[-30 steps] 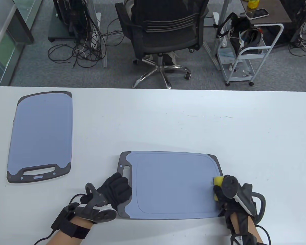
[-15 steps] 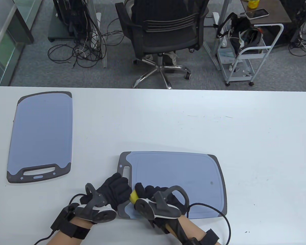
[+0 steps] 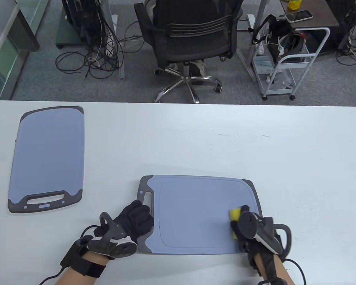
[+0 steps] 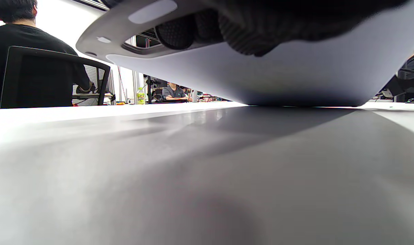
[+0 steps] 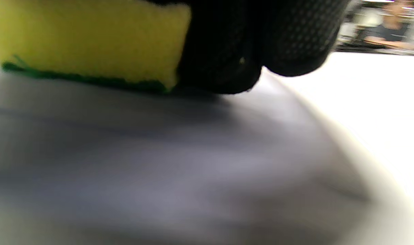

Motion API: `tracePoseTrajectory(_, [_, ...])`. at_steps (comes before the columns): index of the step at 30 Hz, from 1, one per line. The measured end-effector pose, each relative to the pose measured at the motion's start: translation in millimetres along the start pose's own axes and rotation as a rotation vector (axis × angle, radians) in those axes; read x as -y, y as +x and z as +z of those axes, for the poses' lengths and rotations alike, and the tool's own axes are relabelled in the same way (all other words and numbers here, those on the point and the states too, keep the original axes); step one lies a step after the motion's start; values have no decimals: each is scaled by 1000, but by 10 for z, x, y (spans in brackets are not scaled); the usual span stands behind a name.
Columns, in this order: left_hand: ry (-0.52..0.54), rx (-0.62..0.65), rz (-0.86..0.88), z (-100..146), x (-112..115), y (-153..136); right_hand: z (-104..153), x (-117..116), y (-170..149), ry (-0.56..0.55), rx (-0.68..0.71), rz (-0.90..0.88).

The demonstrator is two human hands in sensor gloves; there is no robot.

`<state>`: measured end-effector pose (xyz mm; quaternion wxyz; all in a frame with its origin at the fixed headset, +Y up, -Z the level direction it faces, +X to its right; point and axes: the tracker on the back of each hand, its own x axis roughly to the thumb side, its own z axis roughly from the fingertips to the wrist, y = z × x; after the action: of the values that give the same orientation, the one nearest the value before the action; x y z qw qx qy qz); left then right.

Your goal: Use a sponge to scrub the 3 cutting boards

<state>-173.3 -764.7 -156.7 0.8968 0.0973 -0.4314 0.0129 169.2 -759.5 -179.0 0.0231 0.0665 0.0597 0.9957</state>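
Observation:
A blue-grey cutting board [image 3: 195, 213] with a dark rim lies near the table's front edge, handle end to the left. My left hand [image 3: 138, 218] grips that handle end. In the left wrist view its fingers [image 4: 248, 37] curl at the board [image 4: 295, 78], whose near end looks raised off the table. My right hand [image 3: 242, 228] holds a yellow sponge [image 3: 235, 214] with a green underside [image 5: 88, 41] and presses it on the board's right end [image 5: 159, 170]. A second, similar board [image 3: 49, 154] lies at the far left, handle toward me.
The white table [image 3: 225, 142] stretches wide behind the boards. Beyond its far edge stand a black office chair [image 3: 192, 35], a white cart [image 3: 284, 59] and floor cables. People sit in the background of the wrist views.
My right hand swept the sponge from the board's right end over to the left end beside my left hand, then back to the right end. The left hand stayed put.

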Motion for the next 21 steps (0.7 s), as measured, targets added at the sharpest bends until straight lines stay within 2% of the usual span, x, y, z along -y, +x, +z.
tracePoseTrajectory(4, [2, 2, -5, 2, -2, 2, 12, 112, 1292, -16, 390, 30])
tracePoseTrajectory(6, [6, 3, -4, 3, -4, 1, 78, 152, 1659, -32, 505, 71])
tracePoseTrajectory(8, [11, -1, 2, 5, -1, -9, 98, 162, 1757, -52, 502, 111])
tracePoseTrajectory(10, [15, 0, 1, 8, -5, -5, 71, 165, 1586, -35, 471, 109])
tracePoseTrajectory(11, [14, 0, 2, 7, -6, -7, 46, 146, 1388, -35, 402, 76])
tracePoseTrajectory(15, [8, -2, 1, 3, -4, -6, 34, 35, 323, 7, 103, 50])
tracePoseTrajectory(17, [3, -3, 2, -1, -2, -6, 109, -30, -348, 29, -110, 15])
tracePoseTrajectory(19, [1, -4, 3, -3, -2, -7, 160, -67, -763, 46, -263, 18])
tracePoseTrajectory(21, [2, -4, 3, -5, -3, -5, 179, -76, -897, 64, -304, -18])
